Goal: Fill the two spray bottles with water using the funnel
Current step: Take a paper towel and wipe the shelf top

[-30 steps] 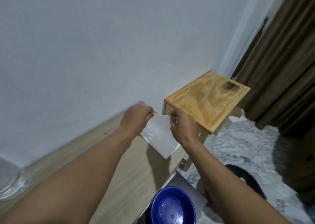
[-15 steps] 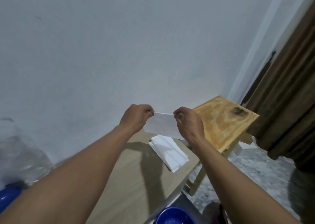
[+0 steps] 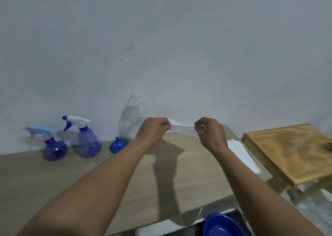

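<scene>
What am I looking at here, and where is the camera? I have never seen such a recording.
No machine: a person works bare-handed, with one camera on their head looking forward and down. The left hand and right hand each pinch an end of a white sheet, stretched above the table. By the wall stand the pale-headed bottle and the white-headed bottle, sprayers on, a blue funnel and a clear thing too blurred to name. A stack of sheets lies at right, beside a wooden stool. A blue bowl shows at the bottom.
</scene>
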`<action>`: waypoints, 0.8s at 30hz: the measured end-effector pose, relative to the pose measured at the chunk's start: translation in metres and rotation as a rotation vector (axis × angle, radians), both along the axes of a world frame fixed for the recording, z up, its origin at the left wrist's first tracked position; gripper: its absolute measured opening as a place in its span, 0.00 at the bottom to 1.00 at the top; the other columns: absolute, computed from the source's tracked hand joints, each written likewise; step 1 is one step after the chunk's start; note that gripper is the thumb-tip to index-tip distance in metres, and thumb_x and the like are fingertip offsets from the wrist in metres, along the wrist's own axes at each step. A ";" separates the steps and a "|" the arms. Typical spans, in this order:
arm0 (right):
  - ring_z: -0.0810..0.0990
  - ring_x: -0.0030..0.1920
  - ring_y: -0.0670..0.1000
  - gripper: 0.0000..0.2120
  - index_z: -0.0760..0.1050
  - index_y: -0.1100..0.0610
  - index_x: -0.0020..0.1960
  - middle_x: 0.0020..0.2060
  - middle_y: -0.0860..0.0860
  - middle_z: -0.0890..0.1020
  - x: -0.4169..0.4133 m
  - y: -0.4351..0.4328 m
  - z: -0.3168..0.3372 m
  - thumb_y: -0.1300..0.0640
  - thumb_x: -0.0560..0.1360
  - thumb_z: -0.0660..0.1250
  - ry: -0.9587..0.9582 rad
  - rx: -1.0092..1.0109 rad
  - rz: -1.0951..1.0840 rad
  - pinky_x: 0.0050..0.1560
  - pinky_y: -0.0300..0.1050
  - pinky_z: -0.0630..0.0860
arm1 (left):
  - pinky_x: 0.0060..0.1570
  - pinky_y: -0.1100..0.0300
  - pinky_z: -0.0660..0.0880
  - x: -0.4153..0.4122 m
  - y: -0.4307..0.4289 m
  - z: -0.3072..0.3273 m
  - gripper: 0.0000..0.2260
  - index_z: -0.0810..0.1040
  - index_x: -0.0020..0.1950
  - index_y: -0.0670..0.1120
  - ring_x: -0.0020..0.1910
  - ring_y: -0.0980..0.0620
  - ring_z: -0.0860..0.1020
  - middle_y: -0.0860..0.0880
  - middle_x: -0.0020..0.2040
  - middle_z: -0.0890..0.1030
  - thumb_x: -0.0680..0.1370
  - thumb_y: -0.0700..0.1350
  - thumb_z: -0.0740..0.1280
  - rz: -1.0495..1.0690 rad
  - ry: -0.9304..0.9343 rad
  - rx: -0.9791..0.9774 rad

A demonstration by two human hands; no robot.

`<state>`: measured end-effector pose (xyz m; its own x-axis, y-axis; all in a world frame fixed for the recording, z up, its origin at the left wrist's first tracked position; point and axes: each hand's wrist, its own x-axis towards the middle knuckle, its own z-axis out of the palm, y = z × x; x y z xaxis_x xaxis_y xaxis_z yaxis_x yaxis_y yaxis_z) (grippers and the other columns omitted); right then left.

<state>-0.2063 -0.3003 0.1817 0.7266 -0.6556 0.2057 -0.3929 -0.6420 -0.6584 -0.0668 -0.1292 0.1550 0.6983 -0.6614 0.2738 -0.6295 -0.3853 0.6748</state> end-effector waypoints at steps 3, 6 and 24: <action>0.83 0.44 0.53 0.10 0.84 0.52 0.49 0.43 0.50 0.86 0.022 0.058 -0.011 0.61 0.76 0.65 0.024 0.034 0.094 0.43 0.45 0.79 | 0.49 0.57 0.76 0.010 0.069 -0.006 0.04 0.84 0.46 0.51 0.46 0.55 0.81 0.55 0.44 0.85 0.77 0.46 0.69 0.098 0.008 0.026; 0.82 0.43 0.51 0.10 0.84 0.54 0.50 0.44 0.50 0.86 0.045 0.117 -0.023 0.61 0.76 0.64 0.056 0.074 0.196 0.40 0.42 0.76 | 0.47 0.57 0.76 0.017 0.138 -0.010 0.04 0.85 0.45 0.51 0.41 0.54 0.81 0.52 0.43 0.86 0.76 0.46 0.70 0.213 0.059 0.079; 0.76 0.36 0.50 0.05 0.79 0.60 0.42 0.36 0.51 0.79 0.147 0.352 -0.067 0.62 0.76 0.73 0.345 0.524 0.572 0.36 0.43 0.77 | 0.49 0.59 0.74 0.055 0.412 -0.035 0.02 0.84 0.42 0.48 0.48 0.49 0.79 0.49 0.45 0.84 0.74 0.45 0.73 0.537 0.269 0.283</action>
